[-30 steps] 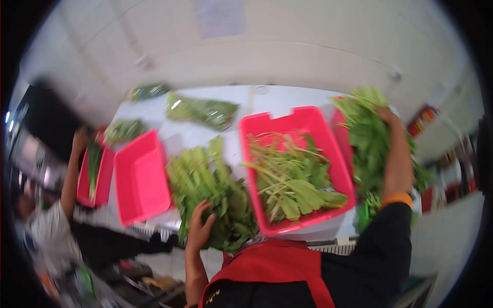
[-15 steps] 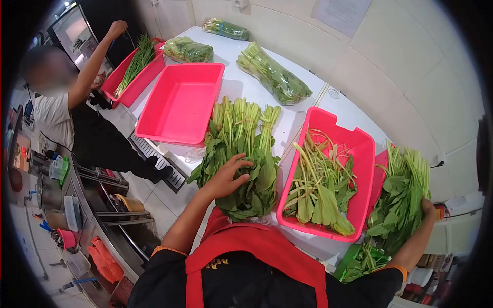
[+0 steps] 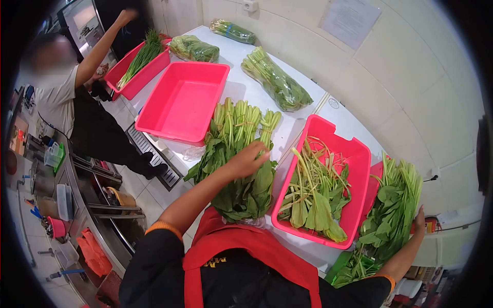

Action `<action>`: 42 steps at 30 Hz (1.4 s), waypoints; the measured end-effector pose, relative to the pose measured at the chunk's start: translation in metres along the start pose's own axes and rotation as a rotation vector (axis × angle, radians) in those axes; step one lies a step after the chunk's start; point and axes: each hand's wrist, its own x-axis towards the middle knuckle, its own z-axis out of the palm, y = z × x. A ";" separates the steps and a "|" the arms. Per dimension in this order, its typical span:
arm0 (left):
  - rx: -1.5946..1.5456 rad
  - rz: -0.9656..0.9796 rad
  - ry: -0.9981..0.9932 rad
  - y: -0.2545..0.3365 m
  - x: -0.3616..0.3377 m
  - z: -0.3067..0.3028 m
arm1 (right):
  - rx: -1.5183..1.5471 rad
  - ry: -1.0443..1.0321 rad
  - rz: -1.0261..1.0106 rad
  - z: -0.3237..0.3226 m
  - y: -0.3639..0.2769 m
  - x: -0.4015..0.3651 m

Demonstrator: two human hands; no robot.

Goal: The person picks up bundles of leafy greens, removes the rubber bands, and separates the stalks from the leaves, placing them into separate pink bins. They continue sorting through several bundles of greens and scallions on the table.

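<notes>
Left hand (image 3: 250,160), loosely curled, is at the centre of the clock face over the leafy greens (image 3: 246,192); its fingertips are unclear, so whether they grip anything cannot be told. Stems point to twelve o'clock, leaves to six, with the forearm hiding the middle. Out at four o'clock, the right hand (image 3: 420,219) has its fingers along the outer edge of the long-stemmed bundle (image 3: 387,205); the inner side of the hand is hard to see, so its grip cannot be told either.

Between the two piles, also toward four, a pink crate (image 3: 354,154) holds loose leaves and stalks (image 3: 316,187). Behind the long-stemmed bundle, another pink crate (image 3: 374,180) shows only a strip, and the green tray (image 3: 340,267) at five is mostly covered.

At ten o'clock a shallow pink tub (image 3: 185,97) rests on the white table (image 3: 236,84). Bagged greens (image 3: 277,79) lie at one, glare masking parts of the plastic. Beyond the tub, a co-worker (image 3: 56,100) raises a blurred hand (image 3: 127,16) toward eleven. Print on the wall paper (image 3: 351,23) at one is illegible.
</notes>
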 end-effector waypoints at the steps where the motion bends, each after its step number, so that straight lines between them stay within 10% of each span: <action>1: 0.005 -0.055 0.044 -0.004 0.021 0.004 | 0.022 -0.016 0.022 0.012 -0.003 -0.009; 6: 0.268 -0.574 0.289 -0.105 0.120 0.097 | -0.065 0.009 0.080 0.016 0.017 0.033; 16: 0.245 -0.728 0.125 -0.081 0.122 0.081 | -0.317 0.170 0.104 0.065 -0.008 0.058; 20: 0.125 -0.595 0.257 -0.118 0.132 0.077 | -0.394 0.203 0.083 0.071 -0.013 0.059; 28: -0.410 -0.311 0.366 0.024 0.070 -0.024 | -0.726 0.391 0.045 0.051 -0.032 0.040; 35: -0.354 0.108 0.056 0.160 0.037 -0.043 | -1.219 1.108 -0.380 0.059 -0.138 -0.062; 38: -0.152 0.298 -0.115 0.182 0.031 -0.021 | -0.696 0.793 -1.115 0.183 -0.204 -0.147; 42: 0.163 0.319 -0.354 0.201 0.013 0.023 | -1.033 0.096 -1.357 0.356 -0.256 -0.306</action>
